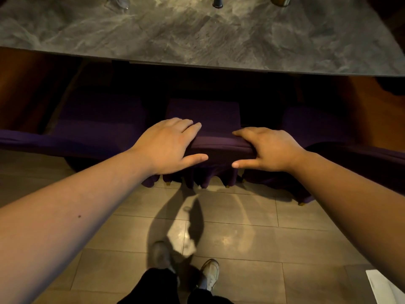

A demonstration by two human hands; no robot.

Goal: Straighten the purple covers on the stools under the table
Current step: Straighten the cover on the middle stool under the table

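Three stools in purple covers stand under the grey marble table (pixel 197 40). The middle stool's cover (pixel 215 148) lies between my hands, its skirt hanging in folds to the floor. My left hand (pixel 169 145) rests on the cover's near left edge, fingers on top and thumb down the front. My right hand (pixel 266 149) mirrors it on the near right edge. Both hands press or hold the fabric at the front rim. The left stool (pixel 92 132) and the right stool (pixel 324 137) sit beside it, partly in shadow.
On the tabletop's far edge stand a glass (pixel 119 2), a dark bottle base (pixel 217 2) and a brass vessel (pixel 281 1). Grey floor tiles (pixel 241 227) stretch toward me, with my shoes (pixel 186 266) on them. A white sheet (pixel 385 286) lies at the bottom right.
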